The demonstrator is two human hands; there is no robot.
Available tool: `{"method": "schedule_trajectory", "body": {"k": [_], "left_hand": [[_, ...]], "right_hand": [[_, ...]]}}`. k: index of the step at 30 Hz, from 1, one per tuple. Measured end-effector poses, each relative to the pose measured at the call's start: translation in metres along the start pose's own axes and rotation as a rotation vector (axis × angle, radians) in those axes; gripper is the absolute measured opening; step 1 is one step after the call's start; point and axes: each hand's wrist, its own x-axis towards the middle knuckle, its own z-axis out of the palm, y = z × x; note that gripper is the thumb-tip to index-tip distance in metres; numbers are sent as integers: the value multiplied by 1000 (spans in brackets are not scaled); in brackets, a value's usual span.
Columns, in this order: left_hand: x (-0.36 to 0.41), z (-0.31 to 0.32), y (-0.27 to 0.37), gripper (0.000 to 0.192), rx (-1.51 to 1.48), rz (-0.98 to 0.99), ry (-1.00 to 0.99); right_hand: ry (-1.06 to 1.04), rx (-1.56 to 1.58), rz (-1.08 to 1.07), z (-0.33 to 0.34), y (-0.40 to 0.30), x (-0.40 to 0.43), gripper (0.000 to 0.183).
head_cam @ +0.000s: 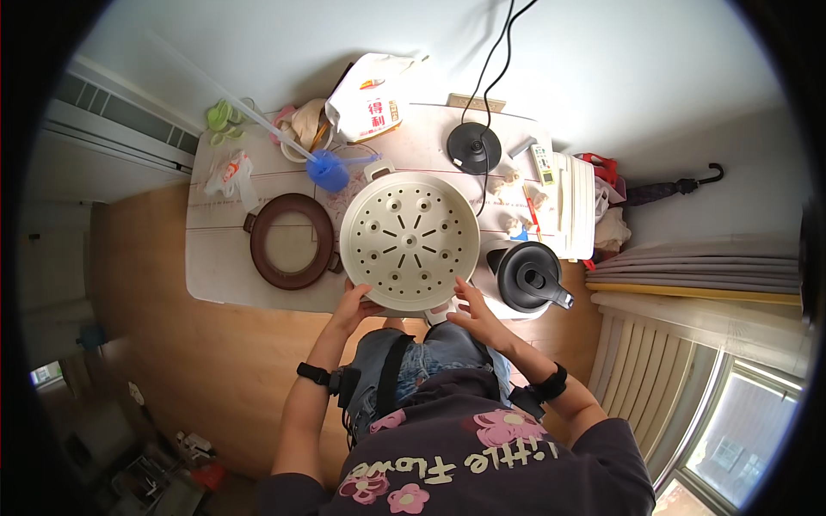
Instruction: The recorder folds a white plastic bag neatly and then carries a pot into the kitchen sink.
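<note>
A cream steamer basket [409,241] with round holes and radiating slots in its base is in front of me at the table's near edge. Two loop handles stick out of it, one at the far left and one near my right hand. My left hand [352,308] grips its near-left rim, thumb on the edge and fingers beneath. At the near-right rim is my right hand [479,317], its fingers apart beside the near handle [441,313]; whether the fingertips press on the rim is unclear. Left of the basket lies a brown-rimmed glass lid [292,242].
To the right stands an electric kettle [530,277], its black base [474,148] farther back with a cord. A blue cup-like container [328,171], a white bag [371,97], garlic bulbs [510,184], a remote control [543,165] and a white plastic box [574,206] are on the table [219,271].
</note>
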Motion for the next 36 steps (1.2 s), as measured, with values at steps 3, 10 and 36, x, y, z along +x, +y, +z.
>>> {"method": "schedule_trajectory", "body": {"k": [3, 10, 36], "left_hand": [[-6, 14, 5, 43, -74, 22, 68], [9, -17, -12, 48, -112, -110, 5], [185, 86, 210, 30, 839, 168, -235]], "right_hand": [[75, -137, -25, 13, -8, 13, 80], [332, -187, -132, 29, -16, 28, 88], [10, 890, 386, 14, 55, 49, 72]]}}
